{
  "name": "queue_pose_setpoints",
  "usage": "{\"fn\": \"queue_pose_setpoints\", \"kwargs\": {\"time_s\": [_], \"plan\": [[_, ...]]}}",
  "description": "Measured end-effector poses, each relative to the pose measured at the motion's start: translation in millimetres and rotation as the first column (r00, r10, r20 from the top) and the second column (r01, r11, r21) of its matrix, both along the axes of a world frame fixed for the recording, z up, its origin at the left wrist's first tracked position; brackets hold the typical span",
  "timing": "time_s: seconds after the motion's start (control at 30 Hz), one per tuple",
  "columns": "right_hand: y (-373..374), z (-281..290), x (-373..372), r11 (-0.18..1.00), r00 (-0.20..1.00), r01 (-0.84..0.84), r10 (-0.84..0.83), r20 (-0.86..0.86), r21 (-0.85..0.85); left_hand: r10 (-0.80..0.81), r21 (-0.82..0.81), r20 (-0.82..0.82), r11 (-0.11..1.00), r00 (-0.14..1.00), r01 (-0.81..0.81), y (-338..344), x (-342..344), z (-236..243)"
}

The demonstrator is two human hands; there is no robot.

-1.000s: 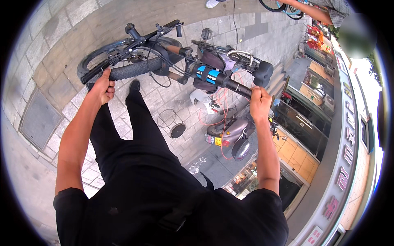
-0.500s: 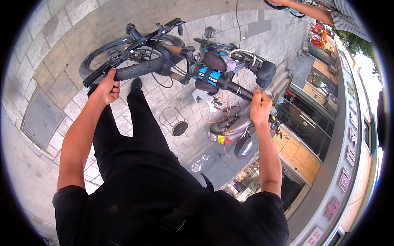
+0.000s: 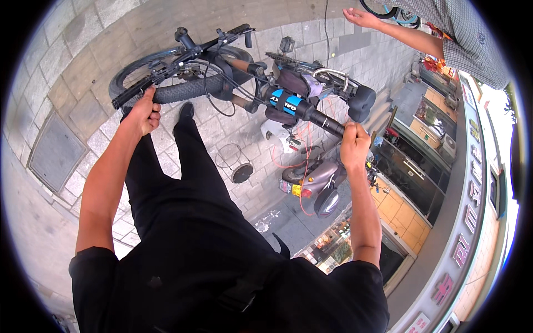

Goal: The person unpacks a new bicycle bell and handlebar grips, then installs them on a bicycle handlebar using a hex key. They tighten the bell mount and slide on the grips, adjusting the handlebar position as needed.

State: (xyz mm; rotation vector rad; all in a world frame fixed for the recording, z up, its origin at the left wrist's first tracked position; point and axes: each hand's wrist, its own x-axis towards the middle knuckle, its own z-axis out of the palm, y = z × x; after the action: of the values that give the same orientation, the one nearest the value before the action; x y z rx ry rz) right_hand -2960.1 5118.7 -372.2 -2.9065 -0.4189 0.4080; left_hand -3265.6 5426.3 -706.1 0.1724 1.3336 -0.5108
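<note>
A bicycle with a fat front tyre stands at the upper left, in front of my legs. My left hand is closed, its fingertips at the black handlebar near one grip; exactly which part they pinch is hard to make out. On the right, my right hand wraps round the end of a thick black tube with pale ring marks. A blue printed band circles the tube, beside a dark pouch. Close above my right hand is a black saddle.
A parked scooter stands by the shopfront, with an orange cable lying nearby. A round black lid is on the paving. At the upper right, another person's arm reaches in. A grey cover plate lies left.
The other person's arm has come farther in from the upper right, and its hand now shows. My hands keep their holds; the bicycle has shifted only slightly in view.
</note>
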Motion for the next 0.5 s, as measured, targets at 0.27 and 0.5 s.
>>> {"fn": "queue_pose_setpoints", "kwargs": {"time_s": [0.27,0.5], "plan": [[6,14,-5,0.996,0.996,-0.088,0.088,0.011,0.004,0.007,-0.003,-0.008,1.0,1.0,-0.007,16,-44,2],[3,21,-4,0.996,0.996,-0.091,0.091,0.016,-0.001,0.149,0.057,-0.105,0.988,0.983,-0.143,8,-70,-11]]}}
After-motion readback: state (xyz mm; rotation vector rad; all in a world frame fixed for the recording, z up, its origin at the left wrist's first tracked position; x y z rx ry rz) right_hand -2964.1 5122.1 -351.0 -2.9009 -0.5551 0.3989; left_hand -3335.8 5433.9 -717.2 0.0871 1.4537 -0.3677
